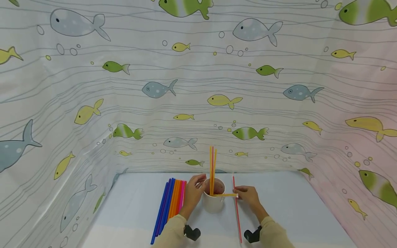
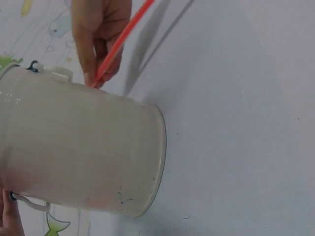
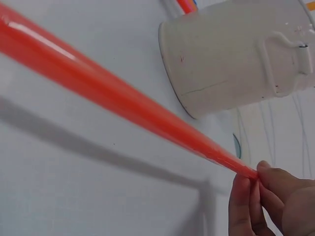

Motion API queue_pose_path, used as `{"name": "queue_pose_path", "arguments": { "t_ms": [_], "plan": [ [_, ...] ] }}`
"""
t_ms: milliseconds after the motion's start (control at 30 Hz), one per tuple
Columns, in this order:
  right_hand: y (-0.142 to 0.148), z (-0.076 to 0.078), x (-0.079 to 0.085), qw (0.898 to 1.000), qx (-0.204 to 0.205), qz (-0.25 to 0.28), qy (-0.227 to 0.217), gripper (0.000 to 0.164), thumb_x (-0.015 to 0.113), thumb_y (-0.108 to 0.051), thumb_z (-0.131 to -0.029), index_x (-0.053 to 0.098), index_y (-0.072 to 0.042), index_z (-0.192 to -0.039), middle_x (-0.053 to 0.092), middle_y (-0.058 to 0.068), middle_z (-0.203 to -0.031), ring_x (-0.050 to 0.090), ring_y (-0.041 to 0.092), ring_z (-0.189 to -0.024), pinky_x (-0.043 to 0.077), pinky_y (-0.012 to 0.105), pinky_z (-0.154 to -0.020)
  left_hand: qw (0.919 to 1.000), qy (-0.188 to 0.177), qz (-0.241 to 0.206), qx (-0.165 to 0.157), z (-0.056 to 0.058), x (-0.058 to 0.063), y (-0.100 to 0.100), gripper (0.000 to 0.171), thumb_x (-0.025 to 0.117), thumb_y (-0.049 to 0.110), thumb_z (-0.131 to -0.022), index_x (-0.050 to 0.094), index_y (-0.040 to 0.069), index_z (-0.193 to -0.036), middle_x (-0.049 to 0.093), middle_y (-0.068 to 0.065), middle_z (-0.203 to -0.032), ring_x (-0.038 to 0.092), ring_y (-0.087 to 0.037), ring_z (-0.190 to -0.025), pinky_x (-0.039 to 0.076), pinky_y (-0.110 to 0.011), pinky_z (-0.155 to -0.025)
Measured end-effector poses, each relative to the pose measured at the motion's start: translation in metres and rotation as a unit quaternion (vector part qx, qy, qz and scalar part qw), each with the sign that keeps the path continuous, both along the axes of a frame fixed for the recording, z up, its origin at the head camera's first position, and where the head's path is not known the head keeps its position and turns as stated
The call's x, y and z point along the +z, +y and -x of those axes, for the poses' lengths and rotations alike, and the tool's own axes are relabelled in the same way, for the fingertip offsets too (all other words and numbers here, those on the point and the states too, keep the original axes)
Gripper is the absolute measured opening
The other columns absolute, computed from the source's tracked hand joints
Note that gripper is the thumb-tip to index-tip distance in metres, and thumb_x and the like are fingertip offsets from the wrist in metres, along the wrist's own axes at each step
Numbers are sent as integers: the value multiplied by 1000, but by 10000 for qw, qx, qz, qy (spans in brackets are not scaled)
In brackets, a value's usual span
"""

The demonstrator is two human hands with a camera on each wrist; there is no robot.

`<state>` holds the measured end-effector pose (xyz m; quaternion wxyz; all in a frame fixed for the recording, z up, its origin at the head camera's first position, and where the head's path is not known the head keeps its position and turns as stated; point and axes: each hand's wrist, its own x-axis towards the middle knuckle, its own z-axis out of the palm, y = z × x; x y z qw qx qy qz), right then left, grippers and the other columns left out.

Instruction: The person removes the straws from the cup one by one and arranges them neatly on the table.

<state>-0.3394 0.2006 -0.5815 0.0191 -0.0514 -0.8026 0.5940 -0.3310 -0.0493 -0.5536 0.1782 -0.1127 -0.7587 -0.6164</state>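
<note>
My right hand (image 1: 248, 197) pinches a long red straw (image 3: 123, 101) between thumb and fingers, to the right of a white metal bucket (image 1: 213, 205). In the right wrist view the straw runs from the fingertips towards the camera, with a shadow below it. Upright in the bucket stand orange straws (image 1: 210, 165) and a red one (image 1: 212, 160). Another orange straw (image 1: 226, 195) lies sideways across the rim, its end overlapping the held straw in the head view. My left hand (image 1: 194, 191) holds the bucket's left side at the rim.
Left of the bucket, several blue, purple, orange and pink straws (image 1: 170, 199) lie side by side on the white tabletop (image 1: 130, 213). A fish-patterned curtain (image 1: 198, 86) surrounds the table at the back and sides. A small lug (image 3: 275, 64) sticks out from the bucket's side.
</note>
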Motion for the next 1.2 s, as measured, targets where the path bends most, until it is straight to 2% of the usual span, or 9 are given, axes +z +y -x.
{"name": "queue_pose_path", "arguments": {
  "t_ms": [200,400,600,733,833,1033,1100,1200],
  "plan": [
    [-2,-3,-6,10000,-17,-15,44,23,73,-10,-87,72,7,-103,72,15,-95,69,20,-77,60,34,-69,9999,-79,69,28,2,-1,0,29,69,7,-91,67,8,-119,64,-2,-114,63,-15,-108,50,-28,-93],
    [1,-3,-14,9982,-78,-595,31,17,67,-2,-87,74,3,-101,71,13,-95,65,16,-74,57,30,-66,9998,-99,145,76,0,1,3,29,69,7,-90,67,8,-119,64,-3,-114,64,-17,-109,50,-28,-92],
    [-1,-3,-20,9955,-86,-921,218,16,71,-2,-82,75,3,-97,71,9,-82,62,13,-66,52,26,-57,9997,-58,220,112,2,-1,1,29,70,8,-90,67,12,-119,64,-1,-113,64,-15,-108,50,-27,-93],
    [-2,-4,-21,9952,-129,-928,294,16,74,-3,-81,75,3,-95,71,8,-82,63,12,-64,52,25,-56,9998,114,183,59,2,-2,1,29,70,6,-90,67,8,-118,64,-5,-112,64,-18,-107,50,-28,-92],
    [-2,-5,-22,9946,-146,-957,383,17,77,-4,-79,75,3,-94,72,8,-80,64,11,-63,53,23,-54,9995,292,149,6,-2,3,2,29,68,3,-90,66,2,-118,64,-11,-111,65,-24,-106,51,-33,-92],
    [-4,-5,-23,9908,-219,-1183,617,18,81,-6,-76,76,2,-91,71,5,-73,63,10,-59,51,22,-52,9991,410,-21,-82,-17,24,4,29,66,-6,-88,64,-8,-116,63,-22,-111,64,-36,-104,50,-47,-91],
    [-5,-5,-23,9907,-226,-1186,631,18,81,-5,-75,76,3,-91,71,6,-74,64,10,-60,52,23,-52,9993,379,-29,-67,-17,24,4,28,67,-6,-88,64,-7,-116,63,-23,-110,64,-36,-104,50,-48,-91],
    [-4,-5,-22,9917,-180,-1115,612,17,79,-4,-77,75,5,-91,71,8,-75,66,12,-61,54,25,-53,9996,277,38,-28,-11,17,4,28,68,-4,-88,65,-4,-116,64,-18,-111,65,-31,-105,51,-42,-91]
  ]
}}
